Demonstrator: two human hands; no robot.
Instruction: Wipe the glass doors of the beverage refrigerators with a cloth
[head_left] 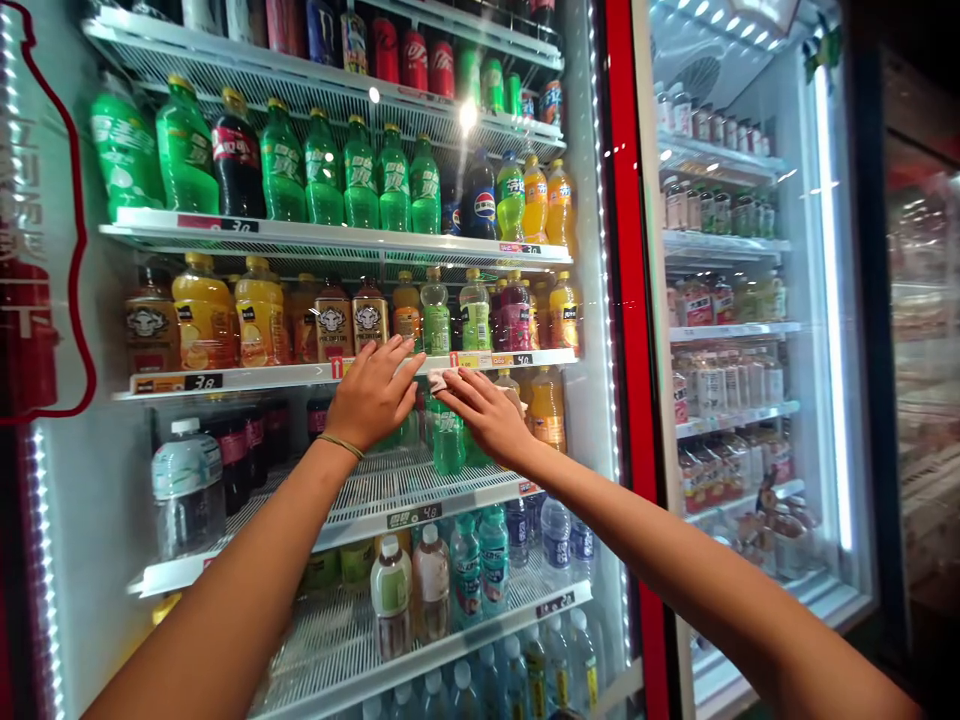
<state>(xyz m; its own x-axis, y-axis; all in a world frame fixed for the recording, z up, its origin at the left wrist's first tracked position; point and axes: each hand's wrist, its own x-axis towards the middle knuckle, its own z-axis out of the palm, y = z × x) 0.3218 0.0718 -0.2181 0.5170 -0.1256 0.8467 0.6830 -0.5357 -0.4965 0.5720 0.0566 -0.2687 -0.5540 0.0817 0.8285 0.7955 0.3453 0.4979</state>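
Note:
My left hand [373,392] lies flat with its fingers stretched out, in front of the middle shelf's edge, apparently on the glass door. It holds nothing. Just beside it, my right hand [486,412] presses a pale crumpled cloth or tissue [437,381]. Only bits of that cloth show past the fingers, so its exact kind is unclear. Behind the hands, the shelf edge [247,376] carries price tags. Above it stand juice bottles [259,310] and brown Predator bottles [370,312]. A green soda bottle [448,440] shows below my right hand.
Green soda bottles [283,165] line the shelf above. Water bottles [555,535] and a large clear bottle [187,490] stand lower. A red door frame [634,250] separates this fridge from a second stocked fridge [791,330] at the right.

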